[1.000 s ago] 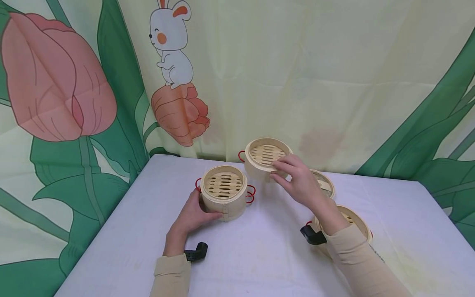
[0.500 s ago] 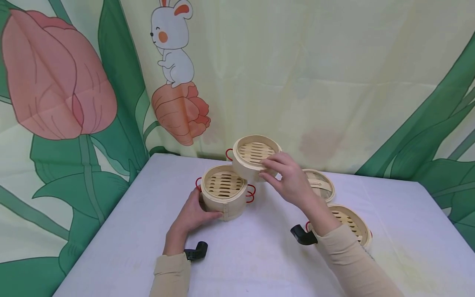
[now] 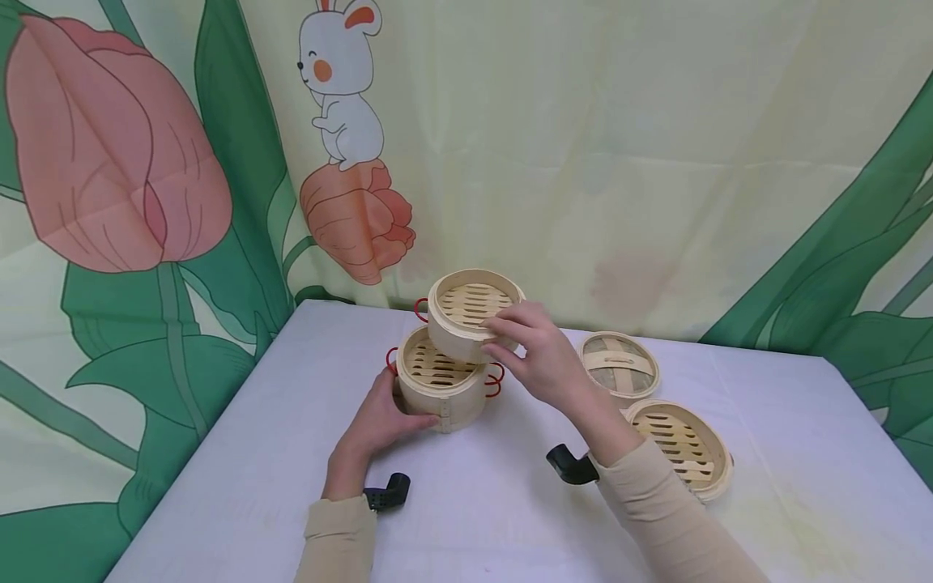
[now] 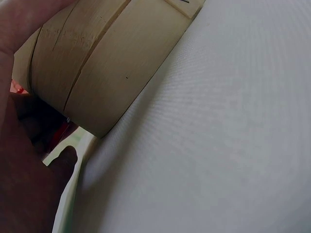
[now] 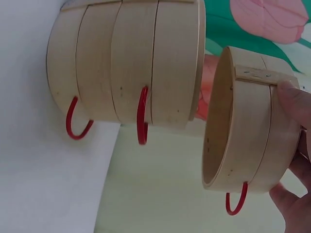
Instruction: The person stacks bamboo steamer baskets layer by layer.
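Note:
A stack of two bamboo steamer baskets (image 3: 446, 405) with red loop handles stands on the table. My left hand (image 3: 379, 411) grips its left side, thumb across the front; the left wrist view shows the stack's lower wall (image 4: 112, 73) close against the cloth. Above the stack, my right hand (image 3: 535, 348) pinches the rim of another bamboo steamer basket (image 3: 466, 336), which overlaps the stack's back in the head view. In the right wrist view this held basket (image 5: 252, 126) is apart from the stack (image 5: 131, 63), its open underside facing it.
To the right lies a round steamer lid (image 3: 619, 364) with a woven strap on top. Nearer stands another bamboo steamer basket (image 3: 678, 449) with a slatted base, partly behind the right forearm. A printed curtain (image 3: 656, 162) hangs behind the white table (image 3: 496, 518).
My right hand has carried the held steamer basket leftward, from right of the stack to over its back part. The left hand stays on the stack.

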Demonstrator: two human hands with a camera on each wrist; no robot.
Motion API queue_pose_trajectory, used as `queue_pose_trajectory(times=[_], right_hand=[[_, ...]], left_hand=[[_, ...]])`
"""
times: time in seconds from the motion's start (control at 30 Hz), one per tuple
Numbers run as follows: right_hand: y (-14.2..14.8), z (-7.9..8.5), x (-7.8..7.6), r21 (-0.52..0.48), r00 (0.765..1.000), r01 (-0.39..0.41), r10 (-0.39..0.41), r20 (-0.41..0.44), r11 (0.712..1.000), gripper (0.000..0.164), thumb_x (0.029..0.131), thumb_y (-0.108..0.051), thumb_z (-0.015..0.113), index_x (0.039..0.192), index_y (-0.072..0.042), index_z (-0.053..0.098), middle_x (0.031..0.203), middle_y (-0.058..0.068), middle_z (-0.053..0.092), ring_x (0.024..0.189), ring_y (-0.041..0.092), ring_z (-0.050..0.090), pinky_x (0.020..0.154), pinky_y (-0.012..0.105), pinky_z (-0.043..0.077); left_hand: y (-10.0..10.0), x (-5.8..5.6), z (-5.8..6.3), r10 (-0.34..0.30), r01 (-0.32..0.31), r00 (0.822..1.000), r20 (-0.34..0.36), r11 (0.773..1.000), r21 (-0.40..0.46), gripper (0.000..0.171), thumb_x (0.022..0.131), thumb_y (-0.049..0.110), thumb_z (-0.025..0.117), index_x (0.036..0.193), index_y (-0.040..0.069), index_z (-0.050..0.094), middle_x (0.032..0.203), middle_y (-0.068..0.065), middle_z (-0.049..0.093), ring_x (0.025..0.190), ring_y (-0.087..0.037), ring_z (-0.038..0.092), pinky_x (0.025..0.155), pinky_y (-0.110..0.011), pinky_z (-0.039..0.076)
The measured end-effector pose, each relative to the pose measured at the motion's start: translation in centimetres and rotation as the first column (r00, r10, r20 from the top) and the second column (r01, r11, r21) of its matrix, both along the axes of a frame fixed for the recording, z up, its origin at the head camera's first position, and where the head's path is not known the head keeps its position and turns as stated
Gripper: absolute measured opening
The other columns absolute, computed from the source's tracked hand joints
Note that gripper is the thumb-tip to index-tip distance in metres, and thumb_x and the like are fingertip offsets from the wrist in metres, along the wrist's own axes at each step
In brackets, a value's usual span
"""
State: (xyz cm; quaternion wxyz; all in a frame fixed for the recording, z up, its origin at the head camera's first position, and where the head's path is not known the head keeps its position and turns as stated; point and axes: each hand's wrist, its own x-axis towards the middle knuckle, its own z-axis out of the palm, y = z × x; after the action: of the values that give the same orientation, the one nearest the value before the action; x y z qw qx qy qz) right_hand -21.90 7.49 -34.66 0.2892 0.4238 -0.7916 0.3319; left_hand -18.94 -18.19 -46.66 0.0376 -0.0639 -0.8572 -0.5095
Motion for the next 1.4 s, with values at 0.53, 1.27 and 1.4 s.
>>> queue_pose_trajectory(times=[0.53, 1.27, 1.4], right_hand=[[-2.7, -1.0, 1.0, 0.013, 0.996, -0.083, 0.084, -0.028, 0.996, 0.024, 0.075, -0.012, 0.079, 0.096, -0.006, 0.070, 0.096, 0.002, 0.060, 0.093, 0.018, 0.053, 0.078, 0.026, 0.045], [-3.5, -1.5, 1.7, 0.070, 0.997, -0.077, 0.079, -0.023, 0.995, 0.022, 0.077, -0.016, 0.078, 0.095, -0.007, 0.070, 0.095, 0.001, 0.061, 0.096, 0.017, 0.052, 0.083, 0.026, 0.044], [-3.4, -1.6, 1.7, 0.075, 0.996, -0.080, 0.082, -0.024, 0.994, 0.022, 0.077, -0.016, 0.078, 0.095, -0.007, 0.070, 0.095, 0.000, 0.061, 0.096, 0.017, 0.052, 0.082, 0.026, 0.044]], left_hand=[[0.0, -0.1, 0.0, -0.022, 0.022, 0.999, -0.049, 1.000, 0.012, 0.102, 0.052, 0.046, 0.089, 0.135, 0.020, 0.037, 0.125, 0.001, 0.046, 0.116, -0.016, 0.043, 0.100, -0.041, 0.034], [0.0, -0.3, 0.0, -0.025, 0.025, 0.999, -0.035, 1.000, 0.004, 0.104, 0.054, 0.044, 0.089, 0.137, 0.018, 0.034, 0.129, 0.000, 0.046, 0.119, -0.018, 0.044, 0.101, -0.042, 0.033], [0.0, -0.3, 0.0, -0.019, 0.019, 0.999, -0.029, 1.000, 0.000, 0.105, 0.054, 0.044, 0.089, 0.138, 0.018, 0.033, 0.130, 0.000, 0.045, 0.119, -0.018, 0.043, 0.101, -0.042, 0.033]])
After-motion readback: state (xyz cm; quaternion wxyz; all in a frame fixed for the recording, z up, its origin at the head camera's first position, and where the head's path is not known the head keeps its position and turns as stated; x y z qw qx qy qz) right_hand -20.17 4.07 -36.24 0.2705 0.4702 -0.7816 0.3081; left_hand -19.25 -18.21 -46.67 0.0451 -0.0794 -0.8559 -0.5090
